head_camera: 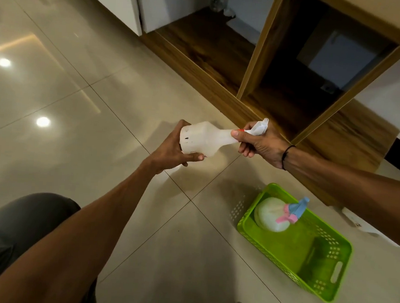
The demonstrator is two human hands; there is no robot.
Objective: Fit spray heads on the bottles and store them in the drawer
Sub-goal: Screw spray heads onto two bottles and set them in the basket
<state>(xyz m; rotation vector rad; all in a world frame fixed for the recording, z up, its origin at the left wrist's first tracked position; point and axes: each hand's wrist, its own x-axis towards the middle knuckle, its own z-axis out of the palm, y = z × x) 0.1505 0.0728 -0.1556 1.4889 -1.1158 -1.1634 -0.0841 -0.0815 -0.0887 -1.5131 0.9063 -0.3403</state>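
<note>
Left hand [173,149]: grips the white bottle [201,140] base — held sideways.
Right hand [258,142]: wrapped round the white spray head [259,127] at its neck.

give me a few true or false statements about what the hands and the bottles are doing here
1. The left hand holds the base of the white bottle. True.
2. The right hand is empty. False: its grip is round the bottle's neck and the spray head.
3. The white bottle stands upright on the floor. False: it is held in the air, lying roughly sideways.
4. A second bottle with a pink and blue spray head sits in the green basket. True.
5. The green basket is inside the wooden cabinet. False: it sits on the tiled floor, in front of the cabinet.
</note>
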